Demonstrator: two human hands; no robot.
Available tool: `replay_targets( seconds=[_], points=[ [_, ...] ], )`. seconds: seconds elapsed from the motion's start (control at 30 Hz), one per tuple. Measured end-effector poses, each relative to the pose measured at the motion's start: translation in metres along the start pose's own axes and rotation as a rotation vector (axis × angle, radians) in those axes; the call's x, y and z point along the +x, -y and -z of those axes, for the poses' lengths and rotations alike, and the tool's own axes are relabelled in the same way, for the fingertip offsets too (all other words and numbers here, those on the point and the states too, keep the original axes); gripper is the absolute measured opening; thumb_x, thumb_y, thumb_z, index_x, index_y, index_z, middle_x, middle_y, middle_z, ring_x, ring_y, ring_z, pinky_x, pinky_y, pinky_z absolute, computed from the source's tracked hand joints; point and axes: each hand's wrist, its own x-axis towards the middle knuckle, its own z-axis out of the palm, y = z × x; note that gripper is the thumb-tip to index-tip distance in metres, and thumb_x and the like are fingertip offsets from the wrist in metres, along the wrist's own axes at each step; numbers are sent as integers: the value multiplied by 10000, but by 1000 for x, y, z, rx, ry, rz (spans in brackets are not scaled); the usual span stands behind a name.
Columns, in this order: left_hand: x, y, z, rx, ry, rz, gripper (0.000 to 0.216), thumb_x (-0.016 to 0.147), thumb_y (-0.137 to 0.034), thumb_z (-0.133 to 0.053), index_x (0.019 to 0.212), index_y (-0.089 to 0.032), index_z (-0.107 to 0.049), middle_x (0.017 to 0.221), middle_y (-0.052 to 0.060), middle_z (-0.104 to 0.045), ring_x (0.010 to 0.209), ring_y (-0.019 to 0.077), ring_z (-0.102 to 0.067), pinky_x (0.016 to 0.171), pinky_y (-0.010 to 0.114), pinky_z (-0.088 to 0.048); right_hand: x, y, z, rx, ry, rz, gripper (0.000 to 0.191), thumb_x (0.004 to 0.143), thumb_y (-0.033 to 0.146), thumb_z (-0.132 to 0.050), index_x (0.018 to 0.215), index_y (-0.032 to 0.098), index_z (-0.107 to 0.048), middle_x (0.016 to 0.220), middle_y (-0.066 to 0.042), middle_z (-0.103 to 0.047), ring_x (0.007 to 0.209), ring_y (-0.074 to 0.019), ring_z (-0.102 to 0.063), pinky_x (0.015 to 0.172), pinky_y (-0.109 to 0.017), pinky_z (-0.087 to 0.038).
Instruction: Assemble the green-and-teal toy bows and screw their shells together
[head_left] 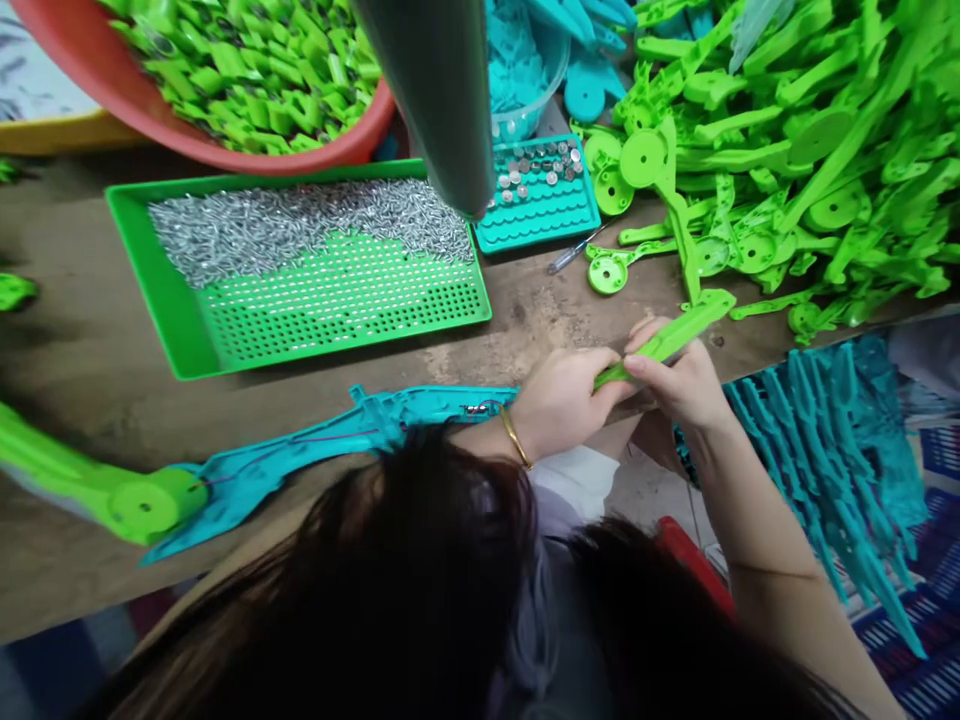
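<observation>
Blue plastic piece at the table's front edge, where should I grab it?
Pinch the blue plastic piece at its narrow middle, from above. It lies flat; a green piece overlaps its wide left end, and the left hand sits by its right end.

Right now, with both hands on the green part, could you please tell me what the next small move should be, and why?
I would probably set the green part down on the table beside the teal shell. The left hand and right hand both grip it at the table's edge, so neither is free for the screws in the tray.
</observation>
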Motion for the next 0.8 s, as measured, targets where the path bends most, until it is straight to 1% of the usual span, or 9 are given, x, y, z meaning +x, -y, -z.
replay_targets(
  seconds=[0.1,0.23,0.27,0.33,0.4,0.53,0.63,0.7,0.8],
  points=[
    [-4,1,5,30,34,-37,185,922,-330,-594,973,-181,-691,872,16,-730,780,163,-650,685,270,-434,1,-4,-9,1,-37,135,164,752,318,-783,741,228,-647,761,21,-574,731,-121,-548,668,-269,-451],
    [-10,6,14,190,146,-59,271,897,-326,-629,1100,-146,-640,1050,78,-717,991,237,-658,823,342,-485,3,-9,-11,-24,-125,152,233,741,403,-775,721,233,-617,761,14,-559,702,-135,-530,653,-294,-453],
    [-11,8,15,210,156,-51,268,894,-319,-632,1097,-144,-639,1046,81,-715,999,241,-656,835,351,-488,2,-12,-11,-15,-114,135,252,730,433,-778,745,237,-621,774,13,-563,701,-138,-534,651,-298,-457],
    [-11,11,14,203,155,-43,225,909,-312,-607,1062,-154,-652,1012,68,-716,973,229,-659,829,347,-492,-1,-16,-12,16,-7,83,302,685,454,-811,832,247,-647,824,10,-586,717,-142,-552,652,-300,-470],
    [-10,12,13,187,143,-48,196,917,-314,-588,1007,-158,-666,980,59,-714,939,217,-661,804,335,-492,-4,-18,-13,26,97,49,329,656,408,-843,890,256,-669,874,4,-603,755,-145,-574,679,-301,-485],
    [-7,11,16,190,174,-52,196,901,-328,-617,979,-154,-663,971,48,-707,946,212,-657,818,323,-488,-10,-17,-18,-22,65,78,190,702,320,-815,801,247,-671,859,-5,-592,792,-154,-585,735,-321,-503],
    [-9,9,28,305,202,-38,368,838,-413,-704,1055,-123,-638,1082,95,-683,1068,256,-623,894,347,-476,-9,-19,-18,10,84,119,171,706,298,-805,777,250,-657,820,2,-585,767,-158,-586,717,-330,-506],
    [-12,9,36,425,246,3,404,824,-452,-709,1033,-115,-636,1052,116,-681,1047,285,-627,858,363,-481,-9,-23,-19,37,70,130,170,705,284,-804,770,248,-651,810,2,-585,766,-159,-588,713,-331,-504],
    [-15,10,42,483,287,51,325,874,-456,-636,984,-150,-632,903,70,-689,889,258,-663,716,329,-474,-13,-32,-23,111,-23,67,268,660,358,-835,820,245,-653,828,1,-594,778,-169,-598,714,-338,-513]
  ],
)
